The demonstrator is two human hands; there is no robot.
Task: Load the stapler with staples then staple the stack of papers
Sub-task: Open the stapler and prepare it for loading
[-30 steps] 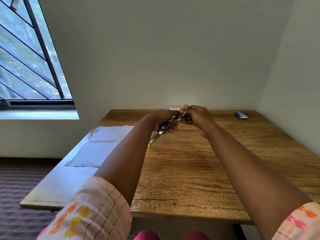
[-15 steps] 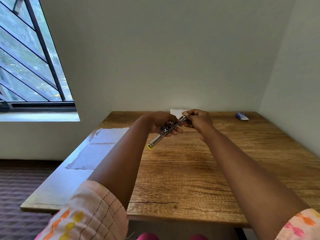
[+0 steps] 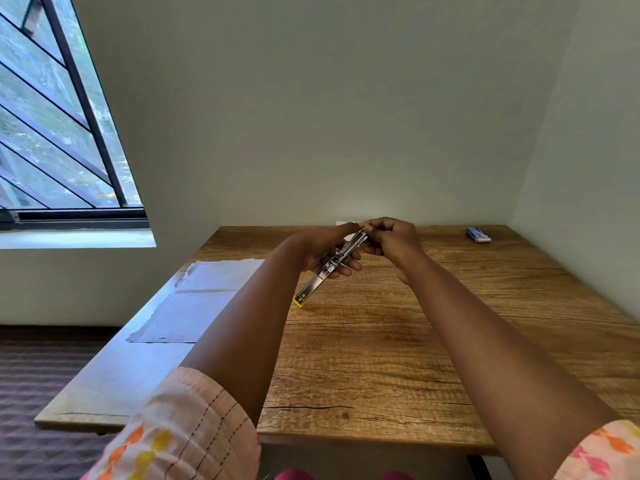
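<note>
I hold the stapler (image 3: 334, 263) up in front of me, above the far middle of the wooden tabletop (image 3: 433, 341), with both arms stretched out. My left hand (image 3: 320, 247) cradles it from below, fingers (image 3: 348, 266) curled up round its metal middle so the tips show on the near side. The stapler lies opened out long and slants from its yellow-tipped end (image 3: 299, 300), which points down toward me and to the left, up to its far end at my right hand (image 3: 393, 240). There my right fingers are bunched together and pinching at that upper end of the metal channel; whether a strip of staples sits between them I cannot tell, as the spot is too small and partly covered by my knuckles. Just behind my hands a corner of white paper (image 3: 344, 223) peeks out near the back edge of the tabletop, against the wall. A small blue box (image 3: 478, 234) lies well apart in the far right corner. On the left part of the tabletop a pale, worn patch (image 3: 194, 303) of the surface catches light from the barred window (image 3: 52, 133). My patterned pink sleeves (image 3: 180, 431) show at the bottom edge.
</note>
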